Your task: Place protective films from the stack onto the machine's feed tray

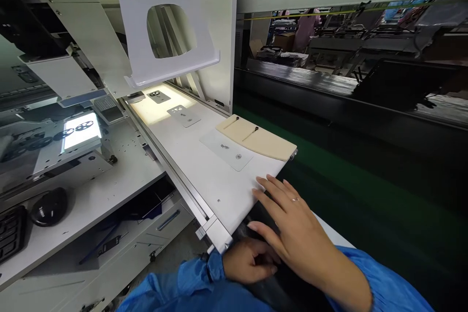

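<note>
Three thin printed sheets lie in a row on the white conveyor belt. The nearest clear sheet is beside a cream board, the middle sheet is farther back, and the far sheet is under the bright light. My right hand, fingers spread and holding nothing, has its fingertips at the belt's right front edge. Below the belt's end is my left hand, its fingers curled close to my body; what it holds, if anything, is hidden.
The cream board with two dark knobs covers the belt's right side. A white machine housing overhangs the far end. To the left are a lit panel, a black mouse and a keyboard. A dark conveyor runs at right.
</note>
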Motion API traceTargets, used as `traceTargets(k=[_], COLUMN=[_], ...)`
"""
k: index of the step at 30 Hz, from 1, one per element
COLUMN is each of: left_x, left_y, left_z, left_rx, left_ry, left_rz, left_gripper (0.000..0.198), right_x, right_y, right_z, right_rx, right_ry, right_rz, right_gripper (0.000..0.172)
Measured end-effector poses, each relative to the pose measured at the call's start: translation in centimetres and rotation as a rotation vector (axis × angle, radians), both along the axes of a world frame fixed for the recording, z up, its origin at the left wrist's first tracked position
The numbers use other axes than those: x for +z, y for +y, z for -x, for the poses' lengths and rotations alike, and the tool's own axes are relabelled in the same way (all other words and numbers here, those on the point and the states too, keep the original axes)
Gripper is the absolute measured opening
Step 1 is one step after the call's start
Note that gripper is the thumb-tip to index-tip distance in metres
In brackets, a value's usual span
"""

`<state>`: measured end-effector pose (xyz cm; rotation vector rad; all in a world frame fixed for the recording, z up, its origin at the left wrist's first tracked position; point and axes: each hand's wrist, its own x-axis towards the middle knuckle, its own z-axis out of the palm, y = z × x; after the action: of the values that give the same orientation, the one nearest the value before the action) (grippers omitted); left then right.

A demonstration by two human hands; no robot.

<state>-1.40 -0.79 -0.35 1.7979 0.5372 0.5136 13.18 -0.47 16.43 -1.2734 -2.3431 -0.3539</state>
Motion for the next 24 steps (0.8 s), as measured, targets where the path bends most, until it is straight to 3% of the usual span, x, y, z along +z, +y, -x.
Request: traceTargets(k=[4,11,17,20,24], left_x=[0.0,0.4,0.6,0.7,0.6], left_y=[0.1,-0.2,-0.2,-0.1,-0.1], left_z=[0.1,-0.1,-0.2,-0.3,-0.2], left_rx=[0.016,0.046,0.066,0.082,0.082], left_ry=[-0.012,-0.001,-0.011,0.022,0.059], left_rz=[0.045,0.102,0.108,0.106,0.107], left_gripper=[0.026,0.025,0.025,0.024,0.024], right_x=[-1.0,-4.4,-6.9,-8.7,-11.7], right_y=[-2.5,-6.0,-6.7,-7.0,-7.3], right_z=[-4.0,-9.2,-9.8,-9.7,-9.8], right_rx=[-0.079,-0.271,-0.294,-0.271,-0.356], right_ry=[0.089,0.067,-0.137,-0.201,-0.205], right_rz=[-0.017,0.034,-0.089,-0.099,-0.060], right_gripper=[0.033,0.049,0.062,0.063,0.062])
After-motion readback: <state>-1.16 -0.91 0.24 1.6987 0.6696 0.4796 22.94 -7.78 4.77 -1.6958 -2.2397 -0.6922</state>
